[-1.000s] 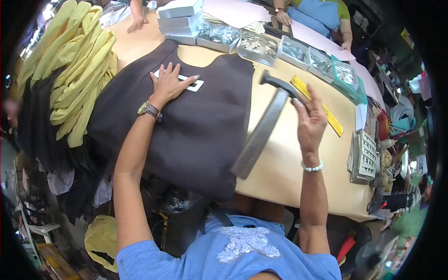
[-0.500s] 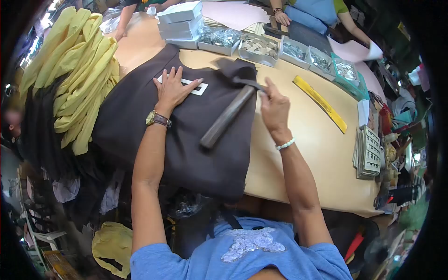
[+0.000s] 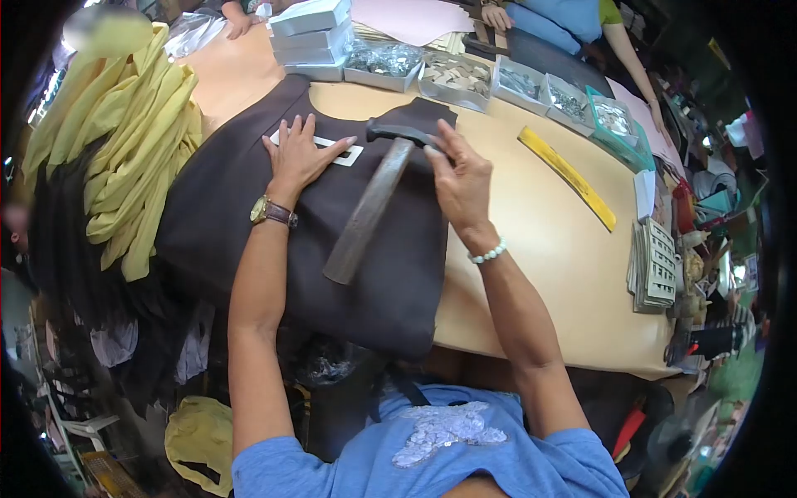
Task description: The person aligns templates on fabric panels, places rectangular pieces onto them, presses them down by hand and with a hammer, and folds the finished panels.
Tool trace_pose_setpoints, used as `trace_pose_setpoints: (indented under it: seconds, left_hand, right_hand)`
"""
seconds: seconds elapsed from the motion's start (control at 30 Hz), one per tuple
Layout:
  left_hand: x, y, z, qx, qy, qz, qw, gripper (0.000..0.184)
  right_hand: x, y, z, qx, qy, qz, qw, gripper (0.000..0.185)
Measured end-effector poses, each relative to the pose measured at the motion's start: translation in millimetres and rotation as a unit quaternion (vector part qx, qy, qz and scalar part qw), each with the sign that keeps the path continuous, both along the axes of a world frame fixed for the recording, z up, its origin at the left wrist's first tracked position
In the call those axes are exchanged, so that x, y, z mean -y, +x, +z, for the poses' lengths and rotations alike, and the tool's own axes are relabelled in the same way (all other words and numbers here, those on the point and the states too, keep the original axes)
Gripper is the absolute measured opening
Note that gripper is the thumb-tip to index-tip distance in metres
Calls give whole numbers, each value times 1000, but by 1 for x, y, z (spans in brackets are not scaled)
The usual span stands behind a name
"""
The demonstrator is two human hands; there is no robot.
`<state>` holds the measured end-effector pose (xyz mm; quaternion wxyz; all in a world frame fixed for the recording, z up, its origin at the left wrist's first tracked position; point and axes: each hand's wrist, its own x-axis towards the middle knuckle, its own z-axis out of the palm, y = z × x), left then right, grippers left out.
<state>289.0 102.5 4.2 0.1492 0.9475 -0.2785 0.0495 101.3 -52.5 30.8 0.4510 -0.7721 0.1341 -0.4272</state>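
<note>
A dark brown, nearly black garment piece (image 3: 249,212) with a curved neckline lies spread on the table. My left hand (image 3: 300,158) rests on it with fingers spread, pressing a white rectangular stencil (image 3: 347,155) with cut-out slots near the neckline. A hammer (image 3: 369,207) is in my right hand (image 3: 461,178), which pinches it by one end of its dark metal head. Its worn handle slants down and left over the garment. Whether the handle touches the cloth, I cannot tell.
Behind the garment stand stacked white boxes (image 3: 311,37) and open trays of small metal parts (image 3: 519,83). A yellow ruler-like strip (image 3: 569,178) lies on the table (image 3: 531,274) at right. Yellow and black cloth (image 3: 137,166) hangs at left. Two people are across the table.
My right hand has moved left with the hammer, whose handle now points more steeply down. The garment's right shoulder, bunched before, now lies flatter. My left hand stays on the stencil.
</note>
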Motion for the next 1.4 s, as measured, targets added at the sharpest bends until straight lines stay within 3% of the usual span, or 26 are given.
trace_pose_setpoints:
  seconds: [0.1,0.2,0.23,0.33,0.37,0.47,0.5,0.6,0.67,0.73,0.83,0.87,0.9,0.97,1.0,1.03,1.1,1.13,1.17,1.2,1.3,1.4]
  left_hand:
    - [0,-1,2,0,3,2,1000,103]
    - [-1,-2,2,2,10,5,1000,100]
    - [0,-2,2,3,12,5,1000,99]
    - [-2,6,-7,12,-27,0,1000,93]
    - [-3,8,-8,12,-44,5,999,82]
    - [-21,45,-30,3,-159,-25,987,71]
    - [-41,77,-43,81,-18,-138,987,63]
    - [-65,34,1,40,-17,32,999,61]
    - [-98,37,1,66,35,82,994,61]
    - [-147,66,-39,103,140,79,982,62]
    - [-139,53,-15,32,83,101,991,56]
    - [-171,95,-46,177,231,-28,956,46]
    - [-177,106,-51,209,246,-49,945,42]
    - [-195,144,-65,149,177,-92,969,44]
    - [-193,143,-59,111,181,-69,975,44]
    - [-202,156,-65,72,96,-45,992,44]
    - [-205,146,-43,109,285,-52,951,57]
    - [-188,128,-26,83,287,62,952,65]
    - [-186,132,-19,120,327,64,935,65]
    - [-188,135,-18,244,346,46,905,67]
    - [-164,101,1,199,147,4,969,60]
    - [-112,-8,22,175,-26,-86,981,54]
  right_hand:
    - [-3,8,-12,-34,17,1,999,38]
    - [8,2,-39,-104,-105,-17,989,44]
    - [4,-9,-44,-180,-155,-29,971,51]
    - [-24,-51,-49,-216,-230,-62,947,55]
    - [-34,-72,-50,-243,-225,-20,943,57]
    - [-65,-141,-39,-336,-267,63,901,54]
    - [-70,-161,-39,-349,-282,63,891,53]
    - [-77,-201,-38,-375,-299,58,876,47]
    - [-79,-217,-37,-382,-265,45,884,44]
    - [-72,-233,-43,-372,-260,32,890,45]
    - [-60,-266,-50,-367,-259,-31,893,44]
    - [-54,-283,-53,-371,-258,-62,890,44]
    - [-48,-300,-61,-384,-260,-104,880,51]
    - [-31,-343,-79,-397,-251,-239,850,59]
    - [-24,-367,-90,-399,-248,-300,830,63]
    - [-13,-392,-102,-412,-233,-367,801,67]
    - [7,-441,-122,-407,-165,-489,754,72]
    - [18,-465,-132,-421,-122,-539,720,68]
    - [31,-486,-137,-478,-89,-558,673,66]
    - [41,-503,-144,-529,-56,-572,624,64]
    - [70,-535,-151,-529,-13,-594,606,58]
    - [88,-549,-176,-475,-28,-615,629,49]
